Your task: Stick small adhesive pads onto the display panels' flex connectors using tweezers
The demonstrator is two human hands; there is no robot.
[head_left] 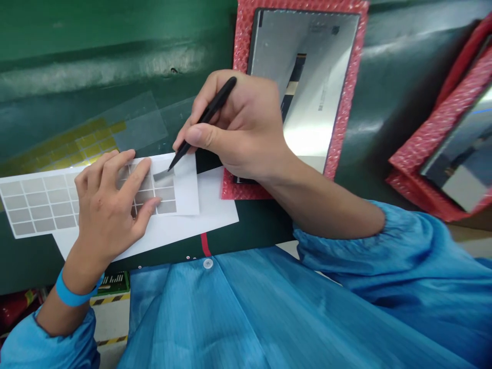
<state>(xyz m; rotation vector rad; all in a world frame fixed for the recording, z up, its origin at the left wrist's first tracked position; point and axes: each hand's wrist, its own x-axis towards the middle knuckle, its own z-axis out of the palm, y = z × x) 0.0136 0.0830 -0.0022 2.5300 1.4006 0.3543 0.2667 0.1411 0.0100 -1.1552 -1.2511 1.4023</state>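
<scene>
My right hand (246, 118) is closed around slim black tweezers (215, 105), held like a pen with the tip pointing down and left. The tip meets a grey rectangular sticker (163, 177) in the top row near the right end of a white sticker sheet (187, 187). That sticker looks partly raised, though blur hides its edge. My left hand (107, 202) lies on the sheet with fingers spread, holding nothing and covering its middle columns. Beneath the sheet is another white sheet (217, 195).
Behind the sticker sheet lie clear film (142, 123) and a sheet of yellow stickers (96, 141). A display panel (321, 102) rests on red bubble wrap (348, 102) beyond my right hand. Another panel (461, 164) in red bubble wrap sits far right on the green mat (115, 31).
</scene>
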